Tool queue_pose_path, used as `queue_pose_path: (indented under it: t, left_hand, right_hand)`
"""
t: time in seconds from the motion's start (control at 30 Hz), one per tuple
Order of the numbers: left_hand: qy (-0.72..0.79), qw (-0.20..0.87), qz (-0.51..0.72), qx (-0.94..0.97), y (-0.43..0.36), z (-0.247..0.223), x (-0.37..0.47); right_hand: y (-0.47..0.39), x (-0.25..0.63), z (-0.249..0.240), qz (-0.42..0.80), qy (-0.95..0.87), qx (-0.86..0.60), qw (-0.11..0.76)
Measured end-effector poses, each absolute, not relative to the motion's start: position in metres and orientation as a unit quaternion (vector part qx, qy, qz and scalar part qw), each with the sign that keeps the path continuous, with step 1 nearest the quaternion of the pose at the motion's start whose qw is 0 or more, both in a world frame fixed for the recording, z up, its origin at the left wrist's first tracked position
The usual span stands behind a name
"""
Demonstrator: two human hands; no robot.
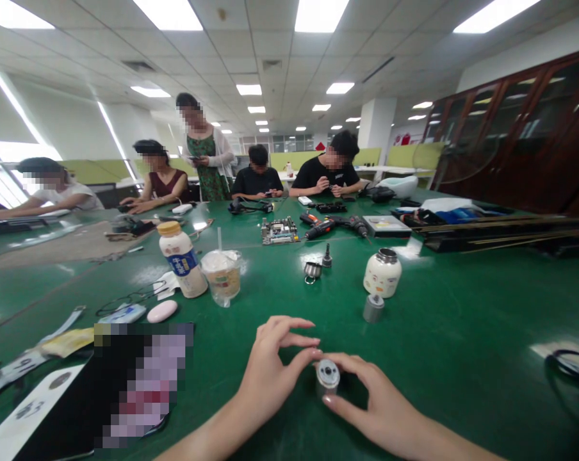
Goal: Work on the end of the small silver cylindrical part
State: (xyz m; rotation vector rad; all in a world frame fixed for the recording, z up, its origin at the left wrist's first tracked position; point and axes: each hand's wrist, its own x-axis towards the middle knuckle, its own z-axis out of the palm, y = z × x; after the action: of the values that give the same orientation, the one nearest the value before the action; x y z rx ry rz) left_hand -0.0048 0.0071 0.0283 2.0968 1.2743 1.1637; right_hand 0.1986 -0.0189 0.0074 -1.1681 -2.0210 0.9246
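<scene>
Metal cylinder [328,387], upright or nearly so, is right before me at the green table [438,358]: my right hand [382,392] holds it between thumb and fingers from opposite sides, which I judge keeps it steady while leaving its top face uncovered. My left hand [273,360] is empty, thumb and fingers parted, the thumb tip close by the rim; whether they touch, I cannot tell. Farther off, a second cylinder [374,309] stands just before a cream bottle [382,275], seemingly set aside. Beyond, a circuit board [278,232] lies well apart from my hands.
</scene>
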Motion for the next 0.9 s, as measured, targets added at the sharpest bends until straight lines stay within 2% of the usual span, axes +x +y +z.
queue_pose_path:
  t: [0.57, 0.9]
  left_hand:
    - [0.409, 0.235, 0.424, 0.773, -0.008, 0.041, 0.004]
    - [0.385, 0.249, 0.380, 0.803, -0.016, 0.044, 0.002]
  right_hand:
    - [-0.019, 0.197, 0.006, 0.354, -0.756, -0.446, 0.325]
    - [-0.017, 0.196, 0.008, 0.376, -0.749, -0.425, 0.342]
